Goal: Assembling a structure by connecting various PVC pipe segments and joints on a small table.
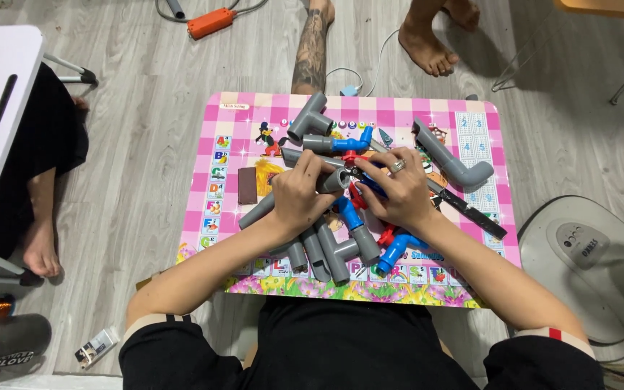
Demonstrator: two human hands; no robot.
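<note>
1. Nearest the person, a cluster of grey pipe pieces (326,253) lies at the near edge of the pink tabletop (214,180).
2. Just beyond them, the left hand (299,193) has its fingers clenched around a grey pipe (330,180).
3. Beside that pipe, the right hand (397,189) grips red and blue fittings (359,193).
4. Beyond the pipe lies a grey elbow (308,121).
</note>
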